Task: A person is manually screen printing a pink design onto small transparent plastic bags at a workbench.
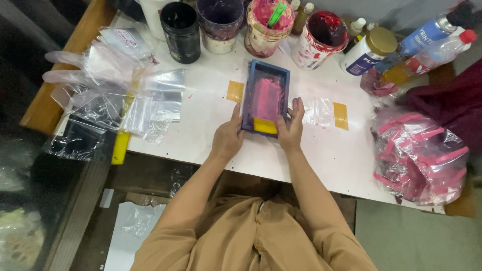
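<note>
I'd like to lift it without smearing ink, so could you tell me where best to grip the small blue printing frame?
Grip the blue frame by its two long outer rails, from left and right, as the left hand and right hand do; pink ink covers its middle.

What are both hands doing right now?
Left hand: open, fingers flat against the small blue-framed printing screen.
Right hand: open, pressed against the frame's other side.

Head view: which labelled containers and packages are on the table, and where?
White bottle, gold cap, blue label: back right.
Blue spray can: far right, tilted.
Red-stained white tub: behind the blue frame.
Clear bags: left.
Bag of pink-printed pieces: right edge.
</note>
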